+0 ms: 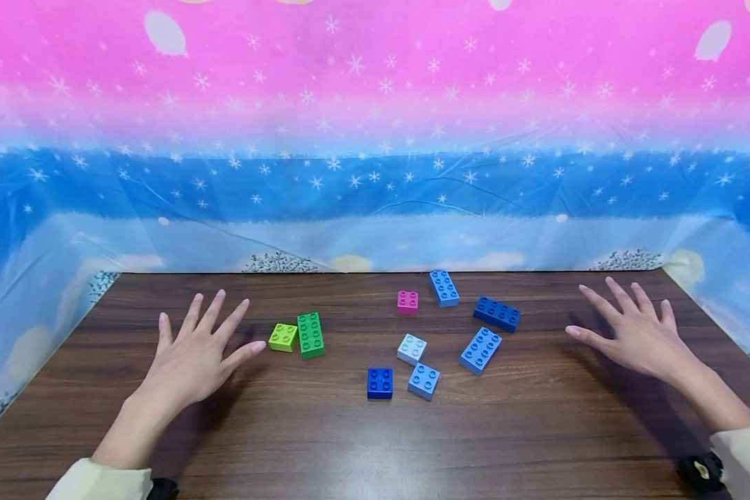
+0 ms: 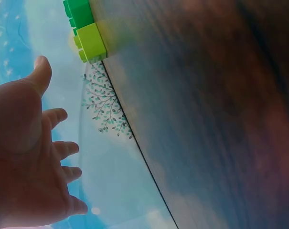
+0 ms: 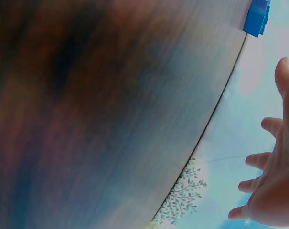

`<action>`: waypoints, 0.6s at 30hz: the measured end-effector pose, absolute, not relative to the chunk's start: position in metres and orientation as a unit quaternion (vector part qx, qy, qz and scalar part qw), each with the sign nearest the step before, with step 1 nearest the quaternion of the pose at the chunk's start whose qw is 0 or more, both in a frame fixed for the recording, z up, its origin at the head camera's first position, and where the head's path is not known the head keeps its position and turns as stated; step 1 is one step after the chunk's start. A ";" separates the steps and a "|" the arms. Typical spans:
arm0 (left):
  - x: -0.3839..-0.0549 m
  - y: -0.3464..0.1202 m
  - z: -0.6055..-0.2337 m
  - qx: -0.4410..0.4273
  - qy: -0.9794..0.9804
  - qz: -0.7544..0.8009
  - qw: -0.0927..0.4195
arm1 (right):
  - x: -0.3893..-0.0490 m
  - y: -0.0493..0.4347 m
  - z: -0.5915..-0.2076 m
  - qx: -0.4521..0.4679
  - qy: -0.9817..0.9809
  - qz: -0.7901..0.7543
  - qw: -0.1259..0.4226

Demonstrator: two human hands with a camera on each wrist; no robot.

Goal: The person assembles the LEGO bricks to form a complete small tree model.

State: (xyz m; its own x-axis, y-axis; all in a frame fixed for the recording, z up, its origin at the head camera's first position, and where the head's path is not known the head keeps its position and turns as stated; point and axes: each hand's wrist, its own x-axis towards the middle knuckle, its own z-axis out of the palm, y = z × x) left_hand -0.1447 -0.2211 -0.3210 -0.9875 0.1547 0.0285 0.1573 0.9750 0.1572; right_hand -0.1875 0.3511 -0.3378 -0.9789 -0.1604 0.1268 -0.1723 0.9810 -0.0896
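Observation:
My left hand (image 1: 190, 357) hovers over the left part of the table with fingers spread, holding nothing. Its thumb tip is nearest a lime green brick (image 1: 282, 337), which sits beside a longer green brick (image 1: 310, 335). On the right, my right hand (image 1: 640, 337) is likewise spread and holds nothing. Left of it lie a dark blue long brick (image 1: 496, 314) and a medium blue long brick (image 1: 480, 351). In the left wrist view the lime brick (image 2: 91, 43) shows beyond the thumb; a blue brick (image 3: 257, 17) appears at the top of the right wrist view.
Mid-table are a pink brick (image 1: 407, 303), a pale blue brick (image 1: 412, 348) by a light blue one (image 1: 423, 381), and a deep blue square brick (image 1: 380, 383). Another long blue brick (image 1: 444, 288) lies near the back edge. A snowflake-patterned cloth (image 1: 375, 187) hangs behind the wooden table (image 1: 325, 444).

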 end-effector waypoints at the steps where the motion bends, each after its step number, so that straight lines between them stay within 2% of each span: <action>1: -0.145 -0.221 -0.321 -0.078 -0.994 -0.080 0.008 | -0.188 0.351 -0.338 0.084 -0.993 0.050 0.060; 12: -0.141 -0.227 -0.320 -0.083 -0.992 -0.089 0.010 | -0.188 0.349 -0.337 0.110 -0.988 0.068 0.080; 18: -0.140 -0.227 -0.319 -0.107 -0.989 -0.100 0.029 | -0.186 0.343 -0.331 0.166 -0.969 0.160 0.089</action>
State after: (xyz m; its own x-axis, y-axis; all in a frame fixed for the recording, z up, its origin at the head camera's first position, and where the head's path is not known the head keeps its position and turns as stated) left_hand -0.1399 -0.2265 -0.3190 -0.9752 0.2064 0.0797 0.2182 0.9568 0.1919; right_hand -0.1863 0.3427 -0.3310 -0.9292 -0.2930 0.2253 -0.3500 0.8935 -0.2813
